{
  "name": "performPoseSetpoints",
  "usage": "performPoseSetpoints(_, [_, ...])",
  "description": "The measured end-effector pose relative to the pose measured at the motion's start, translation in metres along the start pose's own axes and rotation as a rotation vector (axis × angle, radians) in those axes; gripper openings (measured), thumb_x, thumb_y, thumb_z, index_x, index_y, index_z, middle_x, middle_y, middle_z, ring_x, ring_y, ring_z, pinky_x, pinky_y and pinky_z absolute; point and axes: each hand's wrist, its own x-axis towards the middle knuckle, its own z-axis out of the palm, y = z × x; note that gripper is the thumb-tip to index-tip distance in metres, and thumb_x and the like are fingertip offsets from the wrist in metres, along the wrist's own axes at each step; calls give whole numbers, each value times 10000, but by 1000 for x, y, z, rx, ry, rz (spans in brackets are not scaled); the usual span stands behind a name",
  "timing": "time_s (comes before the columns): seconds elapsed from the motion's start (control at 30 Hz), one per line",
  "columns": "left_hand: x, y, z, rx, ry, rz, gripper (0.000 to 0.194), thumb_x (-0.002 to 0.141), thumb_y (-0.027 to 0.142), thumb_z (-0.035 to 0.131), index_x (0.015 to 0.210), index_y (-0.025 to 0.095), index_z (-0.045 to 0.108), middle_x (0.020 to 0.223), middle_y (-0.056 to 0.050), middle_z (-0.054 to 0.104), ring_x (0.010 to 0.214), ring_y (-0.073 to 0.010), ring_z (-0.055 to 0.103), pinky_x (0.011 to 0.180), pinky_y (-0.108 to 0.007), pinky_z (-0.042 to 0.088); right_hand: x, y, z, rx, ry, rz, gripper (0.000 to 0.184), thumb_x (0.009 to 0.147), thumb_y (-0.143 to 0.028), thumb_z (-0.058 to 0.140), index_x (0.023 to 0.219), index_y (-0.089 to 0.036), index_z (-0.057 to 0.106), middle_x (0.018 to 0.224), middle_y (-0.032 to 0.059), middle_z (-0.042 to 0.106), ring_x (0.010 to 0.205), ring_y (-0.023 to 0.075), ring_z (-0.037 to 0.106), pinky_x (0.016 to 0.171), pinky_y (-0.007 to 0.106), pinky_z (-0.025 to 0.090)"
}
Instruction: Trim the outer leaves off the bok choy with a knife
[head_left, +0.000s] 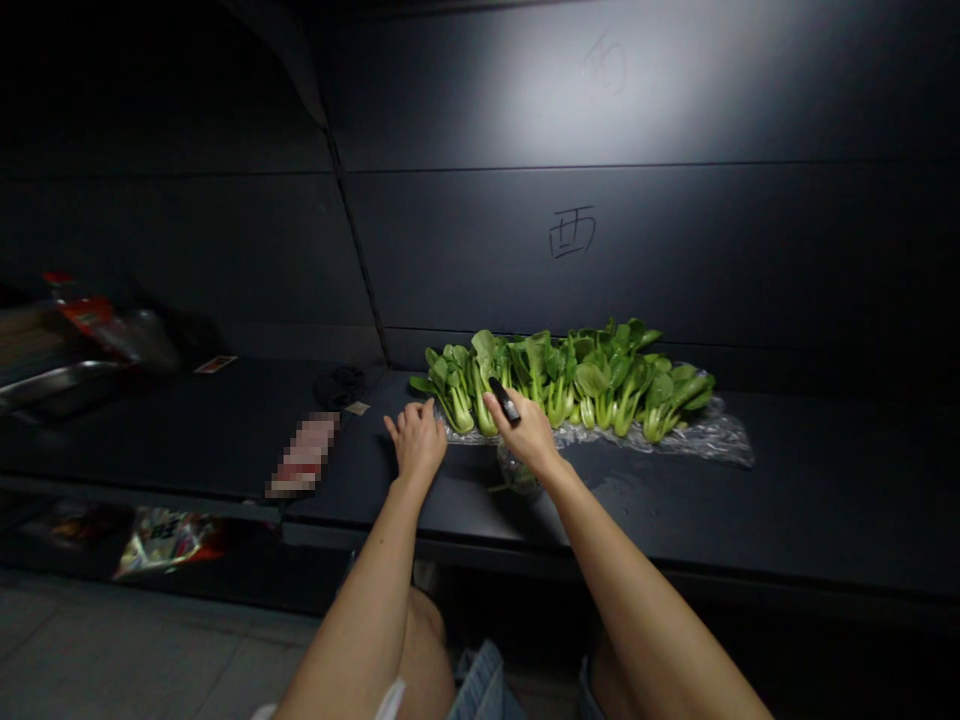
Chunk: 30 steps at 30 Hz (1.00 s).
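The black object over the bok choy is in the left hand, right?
No, that's the wrong hand: the head view shows the black object in the right hand, not the left hand. It is over the bok choy, as you said.

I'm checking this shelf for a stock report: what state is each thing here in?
Bok choy: green, lying in a row.
Left hand: open, empty, beside the bok choy.
Right hand: closed around a black object.
Plastic sheet: crumpled, spread under the bok choy.
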Motion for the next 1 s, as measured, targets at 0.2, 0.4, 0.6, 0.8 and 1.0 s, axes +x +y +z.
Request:
performPoseSetpoints(0.2, [1, 9, 1, -9, -11, 14, 455, 894, 220, 465, 1332, 144, 563, 1219, -156, 599, 1137, -311, 570, 1141, -621, 282, -1, 4, -6, 26, 27, 38, 422, 980, -515, 396, 850, -202, 647, 788, 67, 708, 762, 208, 658, 632, 252, 364])
performPoseSetpoints(0.4, [2, 18, 3, -31, 5, 50, 450, 898, 234, 469, 1332, 157, 561, 1208, -149, 603, 1135, -301, 573, 1142, -603, 296, -2, 9, -9, -10, 57, 58, 399, 970, -533, 419, 883, -211, 638, 801, 69, 710, 779, 213, 660, 631, 253, 358])
performPoseSetpoints(0.6, [3, 30, 5, -65, 34, 89, 436, 900, 228, 459, 1314, 158, 576, 1208, -155, 600, 1132, -297, 578, 1137, -595, 310, -3, 18, -17, -2, 113, 51, 413, 977, -520, 407, 797, -213, 616, 763, 56, 694, 731, 197, 637, 627, 253, 354])
performPoseSetpoints(0.8, [3, 41, 6, -97, 33, 122, 429, 904, 238, 469, 1311, 150, 574, 1230, -161, 598, 1163, -304, 566, 1140, -591, 308, -5, 24, -24, -34, 114, 77, 417, 976, -525, 406, 813, -208, 624, 775, 63, 694, 751, 206, 642, 622, 258, 341])
performPoseSetpoints(1.0, [2, 48, 6, -122, 34, 150, 437, 900, 235, 485, 1319, 141, 565, 1258, -166, 595, 1200, -307, 556, 1148, -571, 307, -7, 28, -27, -44, 120, 99, 413, 978, -529, 400, 848, -205, 620, 815, 74, 705, 798, 214, 655, 640, 256, 351])
